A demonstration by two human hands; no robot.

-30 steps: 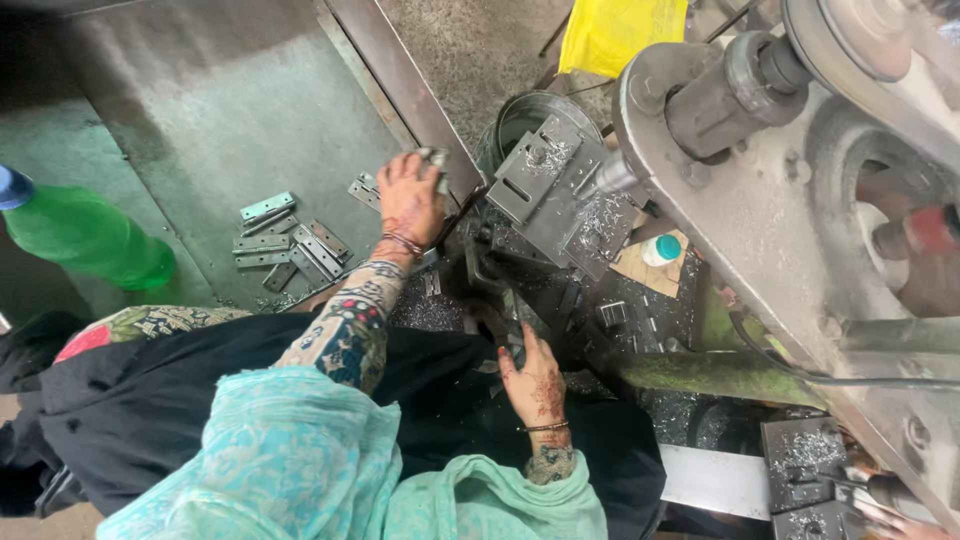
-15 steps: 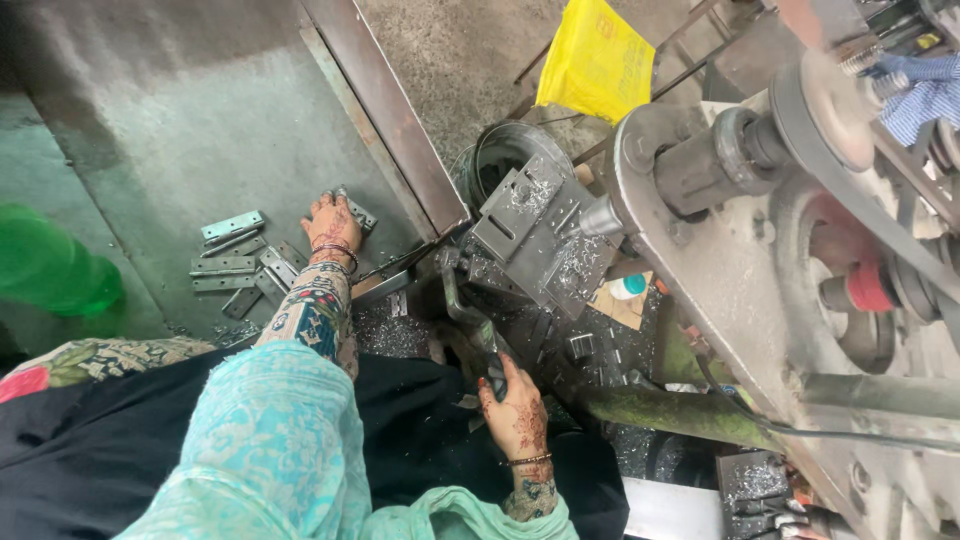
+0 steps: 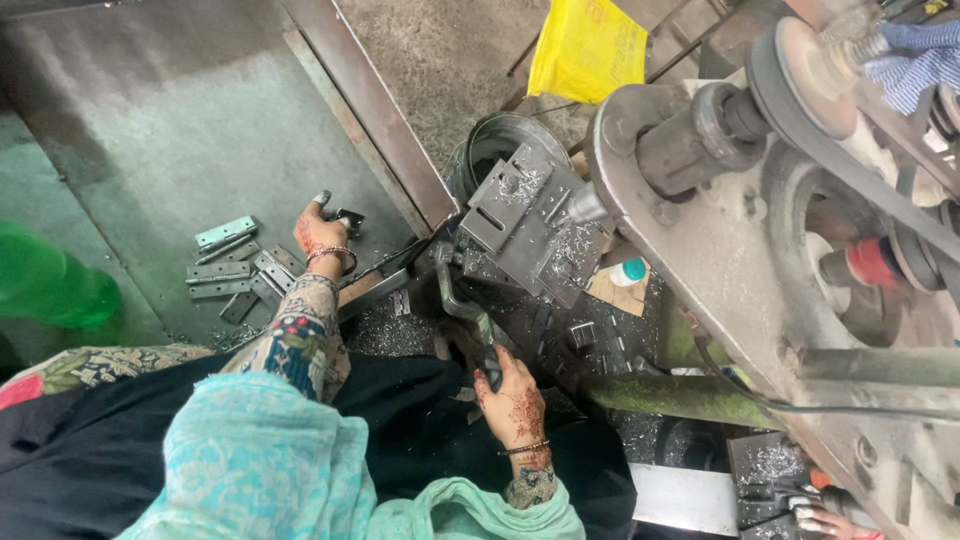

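On the grey metal surface (image 3: 150, 150) at upper left, the left hand (image 3: 320, 235) rests palm down, fingers closed on a small dark metal piece (image 3: 347, 217) pinched at its fingertips. Just to the left of this hand lies a loose pile of flat metal hinge plates (image 3: 235, 270), some overlapping, one pale plate uppermost at the far edge. A rusty raised rim (image 3: 370, 110) runs diagonally along the surface beside the hand.

The right hand (image 3: 512, 405), lower centre, is wrapped around the dark grip of a bent lever handle (image 3: 470, 320) that rises toward the machine. The hand is clenched on it, thumb side up.

The lever leads to a grey slotted fixture block (image 3: 520, 215) strewn with metal shavings. A drill spindle (image 3: 690, 140) points at the block from the right, its tip just beside the block's face. Behind the block sits a dark round bucket (image 3: 490, 150). A belt pulley (image 3: 800, 70) occupies upper right; a yellow plastic bag (image 3: 585, 50) lies on the floor beyond. A green bottle (image 3: 50, 285), blurred, is at the left edge. Shavings (image 3: 385, 335) cover the area between the two hands.

A second person's fingertips (image 3: 825, 520) show at the bottom right corner.
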